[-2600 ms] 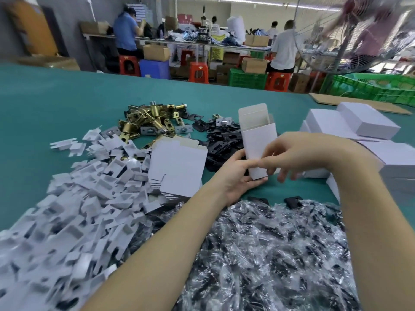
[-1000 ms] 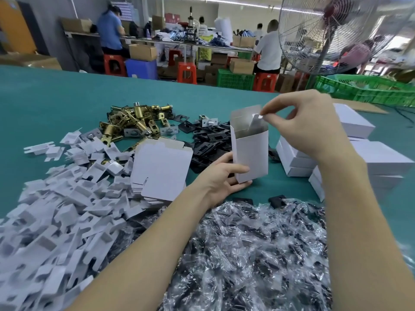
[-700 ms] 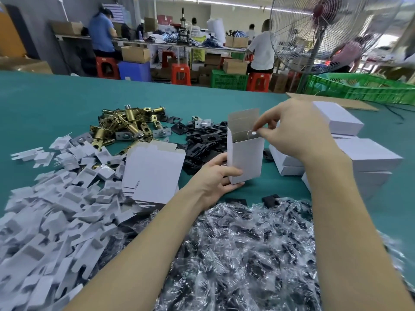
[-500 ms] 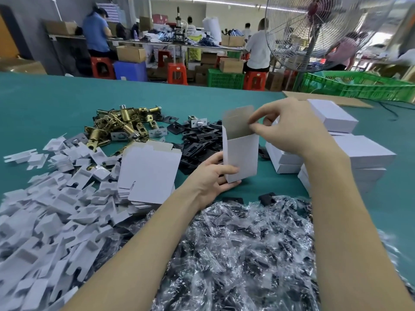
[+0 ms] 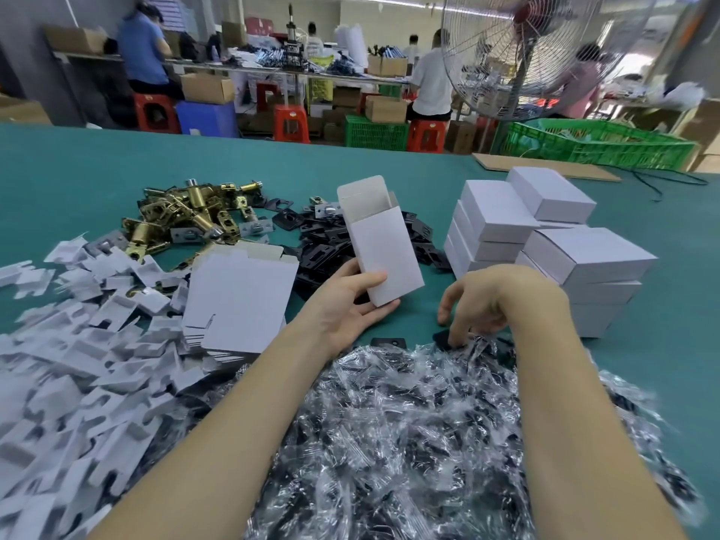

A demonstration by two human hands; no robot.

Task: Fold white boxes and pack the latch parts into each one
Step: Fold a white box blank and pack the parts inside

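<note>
Gripping rectangular cardboard box [image 5: 383, 254], left hand [image 5: 350, 302] | right hand [image 5: 483, 302] on crinkly packets [image 5: 409, 442]

you've got a standing fan [image 5: 522, 52] far right | green crate [image 5: 596, 144] beside it | red stools [image 5: 290, 124], cardboard boxes [image 5: 206, 87], people at benches behind the table

Landmark: the upright white cardboard box with open top flap [image 5: 383, 251], standing on the green-covered table [image 5: 78, 181]. The left hand [image 5: 346, 302] is at its base. To its left lies the stack of flat white box blanks [image 5: 239, 302]; farther left, the heap of white card inserts [image 5: 66, 368]. Behind-left, the brass-coloured metal latch bolts [image 5: 187, 216]. Directly behind, the black metal plates [image 5: 323, 235]. To its right, the stacked closed white boxes [image 5: 545, 243]. Before it, the pile of clear plastic packets [image 5: 409, 442], with the right hand [image 5: 491, 302] on the pile's far edge.
</note>
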